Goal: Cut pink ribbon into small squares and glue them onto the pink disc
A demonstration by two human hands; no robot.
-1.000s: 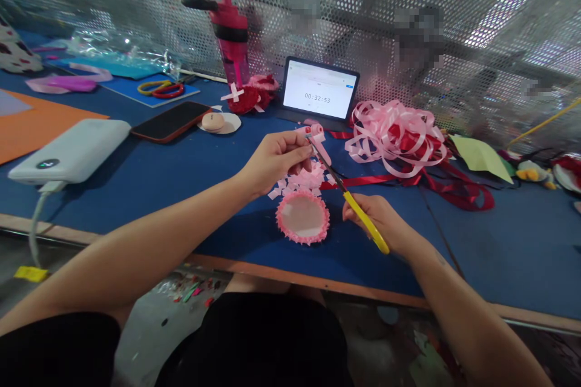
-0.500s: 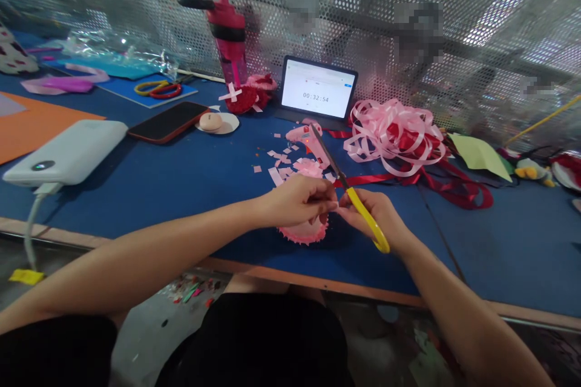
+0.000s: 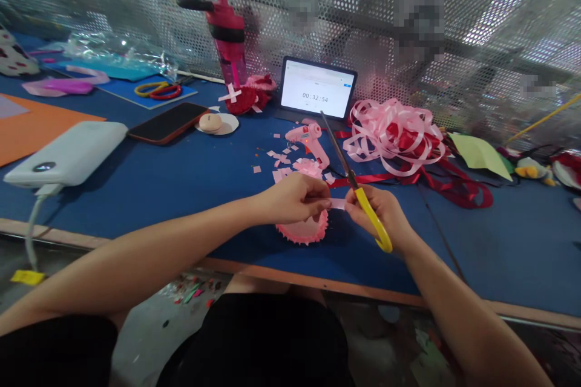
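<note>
Left hand (image 3: 296,198) and right hand (image 3: 391,211) are pinched on a ribbon (image 3: 338,204), held straight between them near the disc (image 3: 303,233); scissors (image 3: 352,179) are also held in the right. Light, limp and probably slippery, it is best gripped by the ends.

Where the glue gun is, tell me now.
In the head view, the glue gun lies on the table between the tablet and the left hand, left of the ribbon pile.
</note>
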